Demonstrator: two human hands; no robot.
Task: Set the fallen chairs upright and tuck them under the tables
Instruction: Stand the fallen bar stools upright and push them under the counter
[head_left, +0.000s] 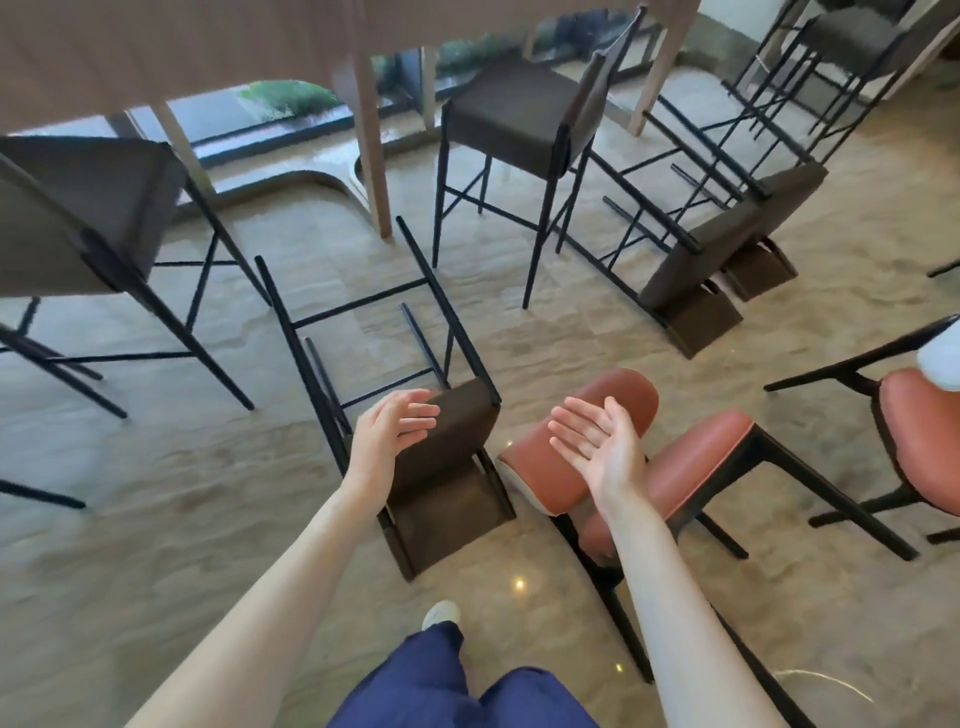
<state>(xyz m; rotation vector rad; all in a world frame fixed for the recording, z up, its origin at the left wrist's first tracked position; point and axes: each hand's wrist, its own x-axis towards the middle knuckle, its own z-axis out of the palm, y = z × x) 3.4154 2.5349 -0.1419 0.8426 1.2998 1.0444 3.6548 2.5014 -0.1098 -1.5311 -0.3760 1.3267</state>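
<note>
The fallen dark-brown padded bar chair with black metal legs (441, 441) lies on its back directly ahead, long axis running away from me. My left hand (389, 431) hovers unclenched nearest its seat; my right hand (597, 441), palm up and holding nothing, hangs right of it.

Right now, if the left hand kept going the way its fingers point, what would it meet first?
Most likely the dark brown fallen stool: the open left hand has its fingertips aimed at the stool's upturned seat edge, seemingly just short of it. Depth is hard to judge from this single view.
</note>
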